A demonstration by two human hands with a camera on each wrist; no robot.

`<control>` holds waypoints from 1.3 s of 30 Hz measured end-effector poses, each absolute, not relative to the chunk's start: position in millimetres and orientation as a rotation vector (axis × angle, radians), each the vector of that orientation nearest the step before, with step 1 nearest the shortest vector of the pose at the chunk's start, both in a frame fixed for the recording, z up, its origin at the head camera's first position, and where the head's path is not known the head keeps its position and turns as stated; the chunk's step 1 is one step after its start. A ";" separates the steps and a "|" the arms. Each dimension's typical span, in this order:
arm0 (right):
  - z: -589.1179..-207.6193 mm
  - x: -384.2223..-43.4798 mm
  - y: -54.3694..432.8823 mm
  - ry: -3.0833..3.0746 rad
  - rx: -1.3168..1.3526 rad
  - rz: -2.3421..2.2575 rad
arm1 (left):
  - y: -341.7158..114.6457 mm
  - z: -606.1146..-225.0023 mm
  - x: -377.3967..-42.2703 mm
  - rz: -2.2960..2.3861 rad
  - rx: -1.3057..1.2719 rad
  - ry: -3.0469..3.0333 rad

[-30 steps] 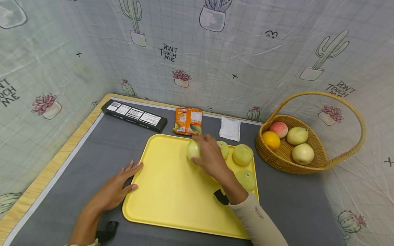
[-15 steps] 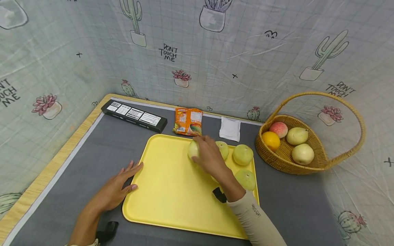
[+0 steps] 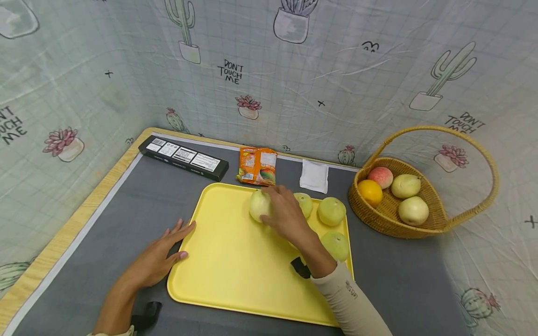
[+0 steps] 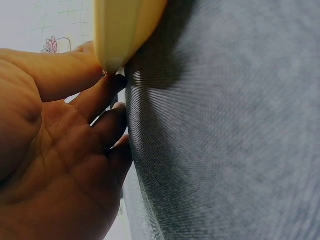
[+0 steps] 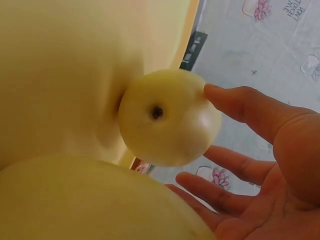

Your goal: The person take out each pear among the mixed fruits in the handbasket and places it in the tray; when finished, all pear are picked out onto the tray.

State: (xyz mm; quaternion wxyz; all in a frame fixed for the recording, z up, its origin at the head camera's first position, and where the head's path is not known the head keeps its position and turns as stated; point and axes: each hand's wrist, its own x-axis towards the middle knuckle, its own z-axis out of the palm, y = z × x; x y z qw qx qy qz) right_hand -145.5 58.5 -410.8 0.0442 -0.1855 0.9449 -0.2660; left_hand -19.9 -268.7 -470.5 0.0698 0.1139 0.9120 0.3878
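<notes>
A pale yellow-green pear (image 3: 258, 206) stands near the far edge of a yellow tray (image 3: 227, 261). My right hand (image 3: 287, 214) is right beside it, thumb tip touching its skin; in the right wrist view its fingers spread loosely near the pear (image 5: 162, 120), dark calyx showing. Another pear (image 5: 90, 200) looms large below. Several more pears, among them one by the tray corner (image 3: 332, 211) and one nearer me (image 3: 336, 246), sit at the tray's right side, partly hidden by my right arm. My left hand (image 3: 157, 256) lies flat-fingered at the tray's left rim, thumb on that edge.
A wicker basket (image 3: 374, 223) with a tall handle, holding a peach, an orange and two pears, stands at the right. Behind the tray lie a long black box (image 3: 183, 157), an orange snack packet (image 3: 257, 166) and a white packet (image 3: 314, 176).
The pear by my right hand has shifted slightly left, away from the palm, and more of it shows. The left hand and the tray have not moved.
</notes>
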 end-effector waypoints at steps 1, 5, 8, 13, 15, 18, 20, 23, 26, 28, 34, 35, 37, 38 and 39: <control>-410.4 -145.0 58.4 2.885 -0.572 -0.813 | -268.8 -470.6 -19.9 1.168 0.346 2.746; -409.2 -143.5 57.5 2.874 -0.606 -0.820 | -268.9 -470.9 -19.8 1.168 0.351 2.751; -409.4 -142.4 56.9 2.860 -0.637 -0.831 | -268.4 -470.6 -20.0 1.164 0.351 2.752; -411.1 -141.0 55.7 2.815 -0.682 -0.862 | -268.2 -470.6 -20.6 1.154 0.341 2.749; -411.6 -140.5 55.0 2.795 -0.692 -0.867 | -268.4 -470.8 -20.7 1.155 0.338 2.748; -412.1 -140.1 53.5 2.757 -0.721 -0.862 | -268.7 -471.1 -20.8 1.154 0.338 2.748; -412.9 -139.8 52.6 2.731 -0.758 -0.847 | -268.9 -471.5 -20.8 1.155 0.342 2.750; -414.9 -139.5 51.6 2.705 -0.817 -0.832 | -268.9 -471.9 -20.8 1.153 0.348 2.755; -416.9 -139.8 51.8 2.713 -0.841 -0.823 | -268.6 -472.0 -20.9 1.146 0.352 2.759; -418.0 -140.9 52.4 2.726 -0.829 -0.825 | -268.3 -471.8 -21.2 1.146 0.350 2.755; -417.8 -144.6 56.9 2.786 -0.698 -0.861 | -267.8 -471.8 -21.5 1.158 0.351 2.747; -417.5 -145.0 57.8 2.799 -0.681 -0.866 | -267.8 -472.0 -21.5 1.161 0.353 2.749; -417.7 -146.1 59.4 2.816 -0.655 -0.874 | -268.0 -472.6 -21.3 1.165 0.357 2.753; -417.8 -146.4 60.2 2.821 -0.649 -0.873 | -268.1 -472.8 -21.2 1.166 0.358 2.754; -417.6 -146.6 60.7 2.822 -0.647 -0.876 | -268.1 -473.0 -21.1 1.167 0.360 2.757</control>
